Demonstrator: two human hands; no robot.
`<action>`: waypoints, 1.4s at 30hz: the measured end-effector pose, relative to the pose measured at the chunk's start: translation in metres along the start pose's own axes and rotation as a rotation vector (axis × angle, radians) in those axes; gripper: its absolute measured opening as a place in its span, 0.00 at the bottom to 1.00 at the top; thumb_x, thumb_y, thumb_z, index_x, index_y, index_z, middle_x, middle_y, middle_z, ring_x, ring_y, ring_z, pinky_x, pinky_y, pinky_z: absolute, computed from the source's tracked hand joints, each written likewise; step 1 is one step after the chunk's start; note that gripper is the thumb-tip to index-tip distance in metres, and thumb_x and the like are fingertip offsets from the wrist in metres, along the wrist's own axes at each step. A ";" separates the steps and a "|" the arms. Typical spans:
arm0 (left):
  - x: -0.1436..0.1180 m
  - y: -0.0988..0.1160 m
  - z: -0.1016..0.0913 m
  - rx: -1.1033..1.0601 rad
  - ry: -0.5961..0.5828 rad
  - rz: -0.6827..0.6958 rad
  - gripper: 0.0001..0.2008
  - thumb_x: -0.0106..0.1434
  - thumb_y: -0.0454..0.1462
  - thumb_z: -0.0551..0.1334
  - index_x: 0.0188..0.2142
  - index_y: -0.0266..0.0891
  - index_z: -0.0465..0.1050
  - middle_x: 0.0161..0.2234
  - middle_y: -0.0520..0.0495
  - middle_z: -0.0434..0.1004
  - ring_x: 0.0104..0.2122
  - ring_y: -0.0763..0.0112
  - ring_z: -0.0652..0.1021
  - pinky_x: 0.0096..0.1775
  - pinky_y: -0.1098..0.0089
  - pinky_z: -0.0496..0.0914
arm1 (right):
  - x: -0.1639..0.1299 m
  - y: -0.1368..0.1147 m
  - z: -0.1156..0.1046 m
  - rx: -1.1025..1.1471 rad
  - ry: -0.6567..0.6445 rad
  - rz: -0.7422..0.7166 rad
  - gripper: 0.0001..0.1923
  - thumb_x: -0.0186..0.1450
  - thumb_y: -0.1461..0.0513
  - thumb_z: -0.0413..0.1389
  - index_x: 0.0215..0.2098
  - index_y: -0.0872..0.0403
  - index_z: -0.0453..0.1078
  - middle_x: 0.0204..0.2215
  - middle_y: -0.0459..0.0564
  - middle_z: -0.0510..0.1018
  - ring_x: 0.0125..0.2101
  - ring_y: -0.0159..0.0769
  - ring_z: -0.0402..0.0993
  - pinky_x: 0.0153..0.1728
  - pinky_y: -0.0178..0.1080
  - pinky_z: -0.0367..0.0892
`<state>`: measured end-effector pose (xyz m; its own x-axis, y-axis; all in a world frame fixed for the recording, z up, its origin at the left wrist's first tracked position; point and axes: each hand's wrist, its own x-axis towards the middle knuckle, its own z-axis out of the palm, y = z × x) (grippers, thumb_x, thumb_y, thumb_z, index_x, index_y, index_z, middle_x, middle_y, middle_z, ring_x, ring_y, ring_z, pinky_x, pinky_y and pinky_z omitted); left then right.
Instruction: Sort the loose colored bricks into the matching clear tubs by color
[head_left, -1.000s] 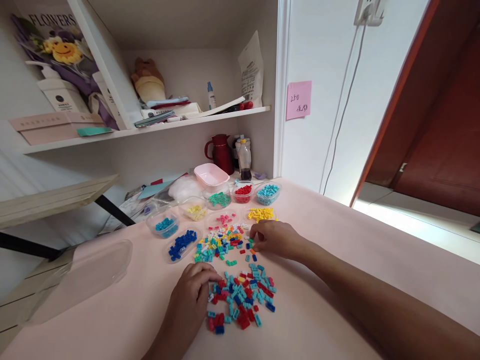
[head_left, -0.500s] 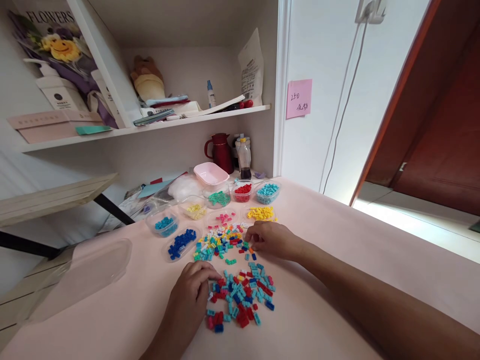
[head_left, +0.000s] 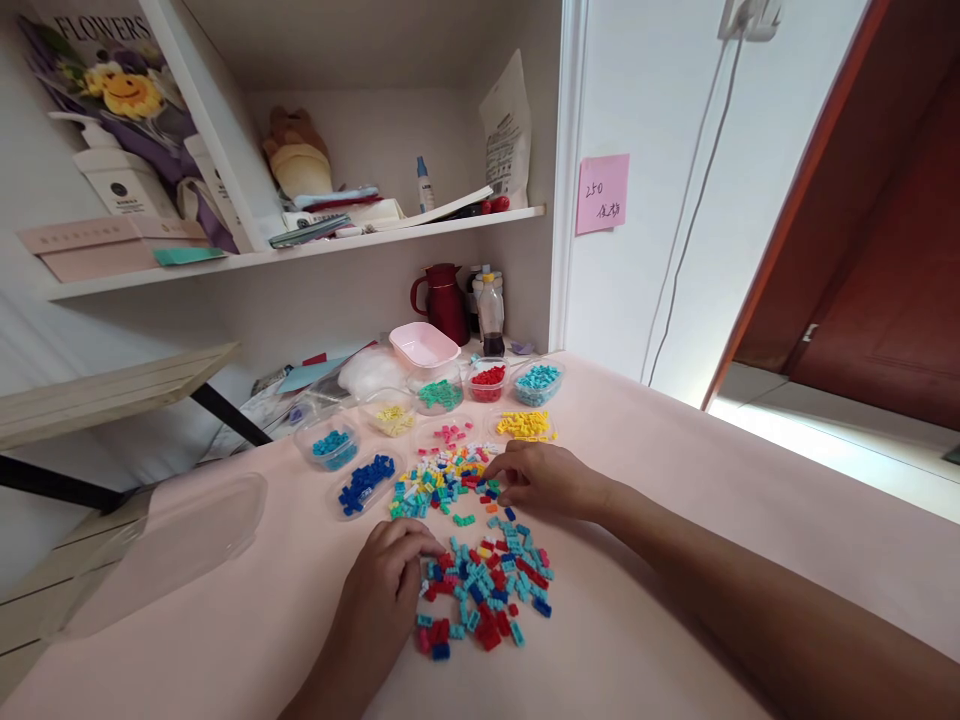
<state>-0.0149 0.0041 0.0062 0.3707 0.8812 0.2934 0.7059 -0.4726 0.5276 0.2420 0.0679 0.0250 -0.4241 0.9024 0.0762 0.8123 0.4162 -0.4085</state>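
Loose toy building bricks lie in two piles on the pink tabletop. My left hand rests at the left edge of the near pile, which is mostly turquoise, red and blue. Its fingers are loosely stretched, the index fingertip against the bricks. My right hand reaches over the right side of the far, multicoloured pile. Its bent fingers are apart, with the fingertips down among the bricks; I see nothing held in them. A small orange brick lies just below those fingertips.
Behind the piles stand clear tubs of sorted bricks: dark blue, blue, green, red, turquoise and yellow. A clear lid lies left. Farther back are a pink tub, red jug and bottle.
My right hand's fingertips have moved slightly left over the far pile, and the orange brick beside them shows more fully. My left hand has stayed in place. The view has shifted a little.
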 end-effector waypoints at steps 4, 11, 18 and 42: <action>-0.001 0.002 -0.001 -0.003 0.008 -0.006 0.18 0.61 0.30 0.49 0.33 0.46 0.78 0.40 0.46 0.76 0.43 0.65 0.75 0.44 0.65 0.71 | 0.000 -0.005 0.002 -0.006 -0.002 -0.017 0.17 0.59 0.56 0.59 0.47 0.41 0.73 0.38 0.46 0.75 0.36 0.37 0.71 0.30 0.34 0.59; -0.001 0.002 0.000 0.005 0.001 -0.008 0.18 0.62 0.31 0.48 0.33 0.46 0.77 0.41 0.47 0.76 0.43 0.65 0.75 0.44 0.65 0.71 | 0.001 -0.004 0.004 -0.004 -0.006 0.002 0.16 0.58 0.60 0.58 0.45 0.47 0.73 0.37 0.48 0.76 0.36 0.37 0.70 0.30 0.34 0.58; -0.001 0.001 0.000 0.001 -0.007 -0.004 0.19 0.62 0.31 0.48 0.34 0.45 0.77 0.40 0.45 0.76 0.43 0.64 0.75 0.44 0.64 0.71 | 0.001 -0.003 0.002 0.051 -0.023 -0.003 0.14 0.57 0.65 0.57 0.42 0.48 0.74 0.36 0.46 0.77 0.35 0.35 0.71 0.31 0.33 0.59; -0.007 -0.002 0.004 -0.175 0.100 -0.022 0.18 0.58 0.26 0.48 0.29 0.42 0.75 0.35 0.47 0.76 0.39 0.66 0.75 0.42 0.67 0.68 | 0.033 -0.006 -0.003 0.242 0.024 0.083 0.09 0.58 0.67 0.52 0.31 0.53 0.74 0.26 0.44 0.78 0.21 0.30 0.73 0.26 0.31 0.64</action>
<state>-0.0161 -0.0014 -0.0001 0.2882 0.8902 0.3529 0.5945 -0.4553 0.6628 0.2240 0.0955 0.0323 -0.3477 0.9361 0.0535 0.7232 0.3040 -0.6201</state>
